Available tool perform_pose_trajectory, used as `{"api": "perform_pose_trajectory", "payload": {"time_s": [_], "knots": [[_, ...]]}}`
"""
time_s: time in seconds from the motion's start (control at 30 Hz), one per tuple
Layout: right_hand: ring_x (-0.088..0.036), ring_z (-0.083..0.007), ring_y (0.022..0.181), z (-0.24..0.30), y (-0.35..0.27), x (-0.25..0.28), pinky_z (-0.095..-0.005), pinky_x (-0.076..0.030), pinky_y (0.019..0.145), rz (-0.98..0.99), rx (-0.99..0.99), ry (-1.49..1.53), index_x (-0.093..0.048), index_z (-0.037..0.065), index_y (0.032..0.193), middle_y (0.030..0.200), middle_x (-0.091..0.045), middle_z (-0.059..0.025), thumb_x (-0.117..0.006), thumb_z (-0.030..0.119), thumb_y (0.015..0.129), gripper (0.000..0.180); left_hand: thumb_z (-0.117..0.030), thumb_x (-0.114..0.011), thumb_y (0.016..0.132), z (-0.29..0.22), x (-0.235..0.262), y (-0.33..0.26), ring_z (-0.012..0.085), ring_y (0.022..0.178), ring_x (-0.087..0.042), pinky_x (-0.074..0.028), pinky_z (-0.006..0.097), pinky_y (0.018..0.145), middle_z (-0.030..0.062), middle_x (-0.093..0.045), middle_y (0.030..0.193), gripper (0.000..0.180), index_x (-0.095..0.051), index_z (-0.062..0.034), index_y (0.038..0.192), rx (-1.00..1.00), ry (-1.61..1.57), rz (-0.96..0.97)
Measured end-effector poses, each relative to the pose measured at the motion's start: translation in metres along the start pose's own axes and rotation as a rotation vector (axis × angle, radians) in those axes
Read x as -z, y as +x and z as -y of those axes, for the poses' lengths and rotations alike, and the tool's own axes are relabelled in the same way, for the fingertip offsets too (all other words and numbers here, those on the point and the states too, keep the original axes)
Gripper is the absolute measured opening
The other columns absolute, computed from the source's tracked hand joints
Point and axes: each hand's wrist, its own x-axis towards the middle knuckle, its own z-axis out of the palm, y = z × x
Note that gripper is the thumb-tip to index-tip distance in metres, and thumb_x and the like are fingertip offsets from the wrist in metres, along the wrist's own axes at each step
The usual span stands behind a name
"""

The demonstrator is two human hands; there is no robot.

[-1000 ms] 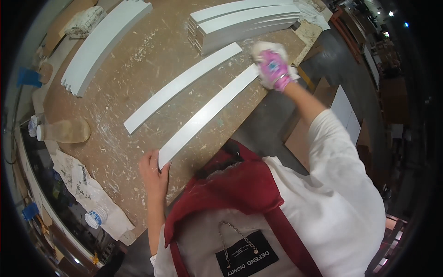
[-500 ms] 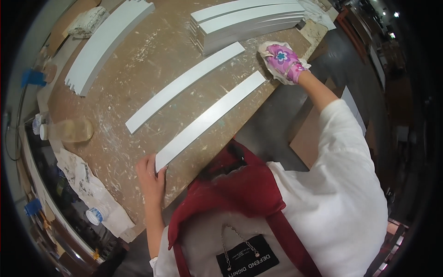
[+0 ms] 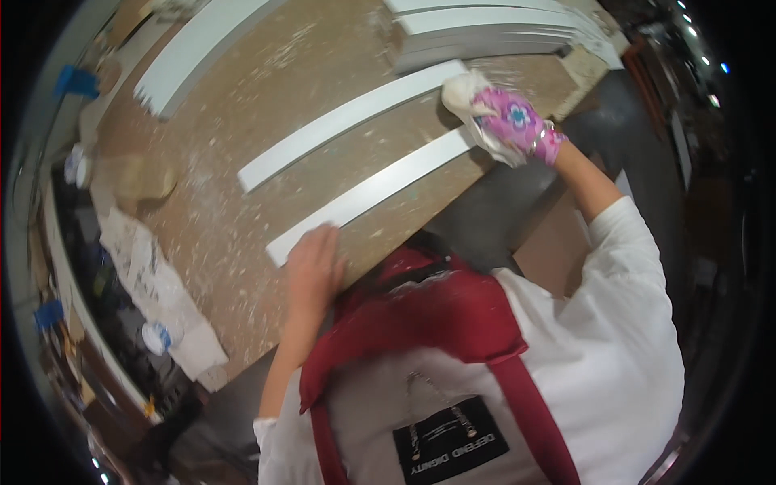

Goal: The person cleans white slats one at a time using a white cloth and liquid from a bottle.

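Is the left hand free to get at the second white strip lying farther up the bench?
Probably yes: the left hand rests on the near strip, and only bare, dusty benchtop lies between it and the far strip.

A long white strip (image 3: 380, 187) lies flat and aslant along the bench's near edge. A crumpled white rag (image 3: 469, 101) rests on its far end, bunched up.

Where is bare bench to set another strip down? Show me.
Free: the bench between the far board and the middle strip. Also left of the near strip, toward the newspaper. Crowded: the top right stack, and the near strip under both hands, left, right.
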Motion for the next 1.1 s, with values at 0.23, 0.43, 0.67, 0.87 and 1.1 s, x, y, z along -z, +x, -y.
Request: {"api": "perform_pose_trajectory", "payload": {"time_s": [0.23, 0.43, 0.67, 0.87, 1.1], "knots": [[-0.058, -0.0292, 0.099, 0.128, 0.086, 0.026, -0.0412, -0.051, 0.082, 0.239, -0.120, 0.368, -0.056, 0.009, 0.112, 0.100, -0.059, -0.0142, -0.061, 0.019, 0.077, 0.037, -0.008, -0.067, 0.074, 0.014, -0.015, -0.012, 0.0330, 0.114, -0.052, -0.039, 0.043, 0.098, 0.0129, -0.054, 0.127, 0.047, -0.057, -0.0005, 0.119, -0.073, -0.070, -0.104], [-0.063, -0.0300, 0.086, 0.214, 0.163, 0.007, -0.0406, -0.053, 0.075, 0.232, -0.157, 1.238, -0.059, 0.010, 0.106, 0.099, -0.063, -0.0139, -0.061, 0.025, 0.080, 0.030, -0.013, -0.067, 0.077, 0.018, 0.007, -0.013, 0.0359, 0.115, -0.049, -0.038, 0.044, 0.098, 0.0148, -0.054, 0.123, 0.046, -0.055, -0.0004, 0.120, 0.067, -0.092, -0.161], [-0.064, -0.0217, 0.089, 0.183, 0.133, 0.038, -0.0319, -0.053, 0.079, -0.019, 0.111, 0.250, -0.062, 0.009, 0.103, 0.100, -0.065, -0.0112, -0.057, 0.013, 0.080, 0.024, -0.021, -0.072, 0.074, 0.058, 0.019, -0.043, 0.0352, 0.108, -0.048, -0.037, 0.044, 0.094, 0.0148, -0.053, 0.120, 0.051, -0.056, -0.0020, 0.119, 0.307, -0.030, -0.220], [-0.060, -0.0302, 0.099, 0.310, 0.234, 0.045, -0.0399, -0.051, 0.083, 0.322, 0.199, 0.466, -0.061, 0.010, 0.109, 0.106, -0.062, -0.0148, -0.062, 0.027, 0.080, 0.034, -0.019, -0.074, 0.071, 0.064, 0.024, -0.042, 0.0362, 0.108, -0.046, -0.036, 0.043, 0.093, 0.0162, -0.051, 0.117, 0.050, -0.056, -0.0019, 0.113, 0.378, -0.139, -0.244], [-0.064, -0.0153, 0.085, 0.208, 0.184, 0.026, -0.0240, -0.056, 0.069, 0.029, 0.083, 1.062, -0.056, 0.009, 0.112, 0.096, -0.064, -0.0078, -0.061, 0.020, 0.087, 0.028, -0.020, -0.075, 0.072, 0.062, 0.022, -0.041, 0.0340, 0.109, -0.046, -0.036, 0.042, 0.095, 0.0167, -0.050, 0.116, 0.047, -0.056, -0.0029, 0.112, 0.409, -0.166, -0.323]]}}
